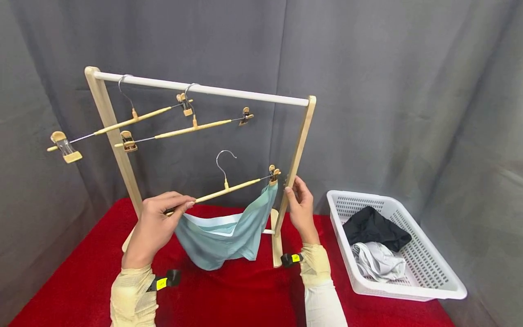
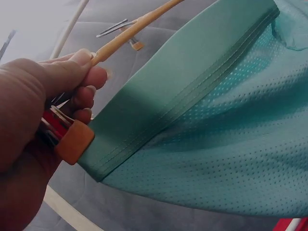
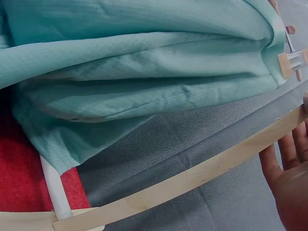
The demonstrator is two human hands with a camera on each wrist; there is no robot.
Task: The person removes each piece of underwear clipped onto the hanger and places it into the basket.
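My left hand (image 1: 157,220) grips the left end of the bar of a wooden clip hanger (image 1: 226,188), its thumb and fingers pinching the bar in the left wrist view. Teal mesh underpants (image 1: 229,243) hang by the waistband from the hanger's clips. The left clip (image 2: 75,140) shows beside my palm, while the right clip (image 1: 273,175) bites the other end of the waistband. With its hook free of any rail, the hanger is held in front of the wooden rack. My right hand (image 1: 301,206) holds the rack's right post (image 1: 300,145), thumb in front and fingers behind.
Two bare clip hangers (image 1: 136,119) hang from the rack's white rail (image 1: 204,90) at the left. On the red cloth (image 1: 73,281) to the right stands a white basket (image 1: 439,268) with a black garment (image 1: 376,227) and a pale grey one (image 1: 377,262). Grey curtain closes the back.
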